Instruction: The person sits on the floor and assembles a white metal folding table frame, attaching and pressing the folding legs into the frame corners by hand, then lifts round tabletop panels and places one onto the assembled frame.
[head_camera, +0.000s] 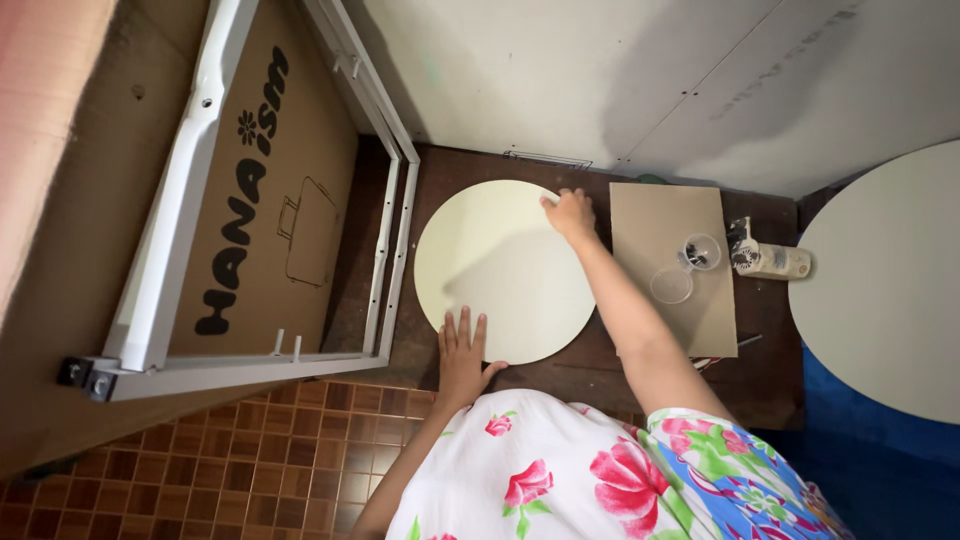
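View from above. A round board (505, 270), pale cream, flat and smooth with a clean thin edge, lies on a dark brown wooden surface (560, 375); a soft shadow falls across its lower middle. The left hand (463, 352) rests at the board's near edge, palm down, fingers spread and laid flat on the face, thumb out to the side; it grips nothing. The right hand (571, 213) reaches to the far right edge of the board, fingers bent over the rim and touching it; whether they clasp the edge cannot be told. Just right of the board lies a brown cardboard sheet (672, 262) bearing a clear plastic cup (700, 251) and a clear round lid (671, 285). Beside the sheet lies a small white handheld fan (768, 260). At far right, a second pale round board (885, 285), partly out of view. Left of the board, a white metal frame (200, 200) lies on a printed cardboard box (290, 190).
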